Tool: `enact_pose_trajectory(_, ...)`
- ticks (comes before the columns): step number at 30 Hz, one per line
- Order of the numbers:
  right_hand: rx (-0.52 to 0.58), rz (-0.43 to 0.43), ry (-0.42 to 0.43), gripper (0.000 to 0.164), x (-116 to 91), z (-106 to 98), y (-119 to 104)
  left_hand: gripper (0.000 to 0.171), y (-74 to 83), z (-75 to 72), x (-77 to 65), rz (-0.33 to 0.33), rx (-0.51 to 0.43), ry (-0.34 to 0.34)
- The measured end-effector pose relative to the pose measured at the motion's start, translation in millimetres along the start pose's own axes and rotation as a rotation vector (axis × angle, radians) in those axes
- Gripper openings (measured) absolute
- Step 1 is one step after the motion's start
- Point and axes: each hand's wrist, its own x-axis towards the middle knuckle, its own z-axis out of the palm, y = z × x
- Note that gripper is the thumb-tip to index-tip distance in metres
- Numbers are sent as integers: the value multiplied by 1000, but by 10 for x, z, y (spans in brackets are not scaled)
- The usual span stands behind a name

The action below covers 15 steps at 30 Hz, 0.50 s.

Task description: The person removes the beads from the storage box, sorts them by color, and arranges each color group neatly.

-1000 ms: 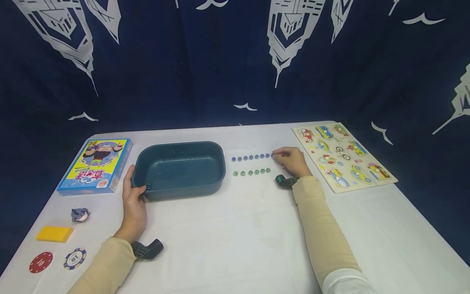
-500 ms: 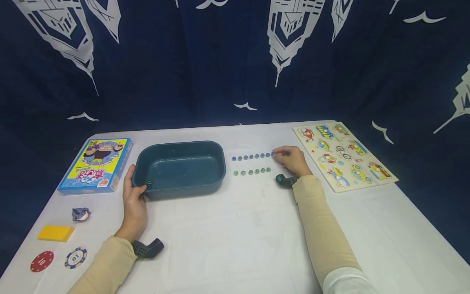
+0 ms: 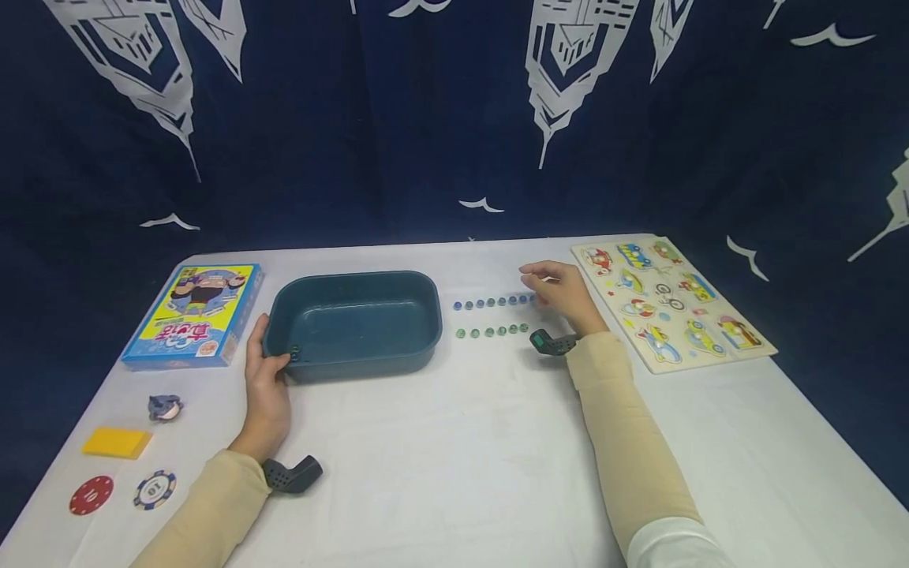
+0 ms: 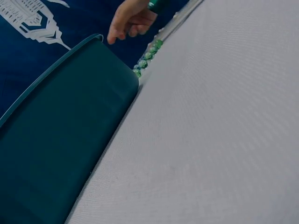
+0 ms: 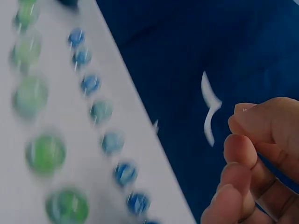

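Observation:
My left hand (image 3: 267, 398) grips the near left corner of a dark teal plastic basin (image 3: 369, 365), thumb at the rim and fingers along its left side. Small green marbles (image 3: 295, 349) lie in that corner. Right of the basin, blue marbles (image 3: 491, 303) form a row on the white cloth, with a row of green marbles (image 3: 489, 333) nearer me. My right hand (image 3: 564, 296) hovers at the right end of the blue row. In the right wrist view, its fingers (image 5: 240, 149) are loosely bent and nothing shows between them. The left wrist view shows the basin's outer wall (image 4: 70, 140).
A wooden picture puzzle board (image 3: 675, 304) lies at the right. At the left are a boxed game (image 3: 195, 315), a shark figure (image 3: 165, 407), a yellow block (image 3: 117, 442), a red chip (image 3: 91, 495) and a blue-white chip (image 3: 155, 490). A dark printed curtain (image 3: 426, 118) hangs behind.
My right hand has let go of the last blue marble and lifted up and slightly away from the row. My left hand stays on the basin. The head view has shifted slightly.

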Motion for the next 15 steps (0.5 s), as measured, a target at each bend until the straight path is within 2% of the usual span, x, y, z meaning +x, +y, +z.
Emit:
enact_pose_trajectory(8, 62, -147, -194, 29, -40, 260, -563, 74, 1, 7, -8, 9, -15, 0)
enact_pose_trajectory(15, 103, -237, -394, 26, -152, 667, -949, 75, -11, 4, 2, 24, -13, -5)
